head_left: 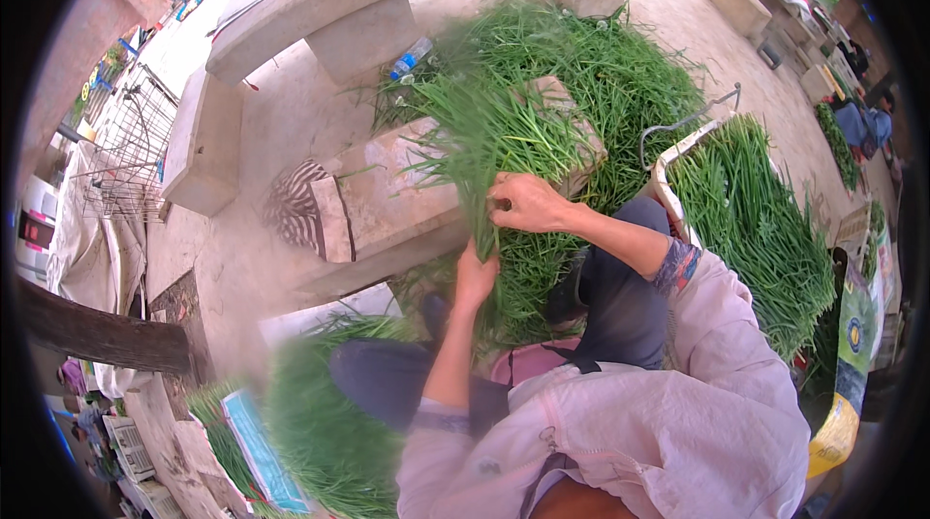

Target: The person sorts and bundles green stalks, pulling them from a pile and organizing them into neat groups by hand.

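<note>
A bunch of long green chives (472,192) stands upright in my left hand (477,278), which grips it near its lower end. Just above, my right hand (534,203) pinches at the side of the same bunch with thumb and fingers curled; what lies between the fingertips is too small to make out. Behind my hands, more loose chives (538,138) lie across a stone slab (396,199). A large heap of chives (610,61) spreads on the ground beyond and beside the slab.
A white container (660,181) packed with chives stands at my right. More chives (334,424) lie at my left, near a blue-and-white packet (265,450). A striped cloth (305,210) lies on the slab's left end. A water bottle (412,58) and concrete benches (349,7) are farther off.
</note>
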A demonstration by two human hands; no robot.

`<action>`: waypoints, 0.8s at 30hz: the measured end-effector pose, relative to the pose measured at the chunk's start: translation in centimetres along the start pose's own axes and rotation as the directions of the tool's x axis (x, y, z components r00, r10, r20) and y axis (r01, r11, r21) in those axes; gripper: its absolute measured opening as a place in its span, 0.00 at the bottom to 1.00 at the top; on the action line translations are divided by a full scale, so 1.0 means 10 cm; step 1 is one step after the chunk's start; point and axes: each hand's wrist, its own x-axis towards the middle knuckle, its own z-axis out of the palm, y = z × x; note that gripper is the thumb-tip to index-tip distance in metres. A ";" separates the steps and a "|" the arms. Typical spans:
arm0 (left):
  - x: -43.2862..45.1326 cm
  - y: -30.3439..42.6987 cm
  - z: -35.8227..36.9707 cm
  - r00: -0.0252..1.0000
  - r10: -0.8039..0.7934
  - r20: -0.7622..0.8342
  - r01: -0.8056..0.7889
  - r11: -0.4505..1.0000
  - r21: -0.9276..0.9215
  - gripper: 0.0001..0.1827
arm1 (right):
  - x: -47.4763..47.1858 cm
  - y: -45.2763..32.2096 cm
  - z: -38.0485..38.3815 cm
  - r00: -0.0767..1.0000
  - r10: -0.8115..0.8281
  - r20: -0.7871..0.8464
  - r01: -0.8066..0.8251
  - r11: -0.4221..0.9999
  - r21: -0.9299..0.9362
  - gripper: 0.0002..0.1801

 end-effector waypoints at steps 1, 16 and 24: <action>0.00 0.01 0.01 1.000 -0.009 0.016 0.010 1.000 -0.009 0.14 | -0.02 0.07 0.03 0.989 0.145 -0.008 -0.141 0.973 0.185 0.09; -0.07 0.11 -0.01 0.993 -0.068 0.093 0.073 0.996 -0.059 0.11 | 0.15 0.19 -0.73 0.979 -0.094 -0.182 0.132 0.969 0.209 0.09; -0.08 0.18 0.00 0.979 -0.112 0.168 0.121 0.992 -0.041 0.11 | 0.16 0.11 -0.39 0.993 -0.076 -0.089 0.087 0.988 0.130 0.10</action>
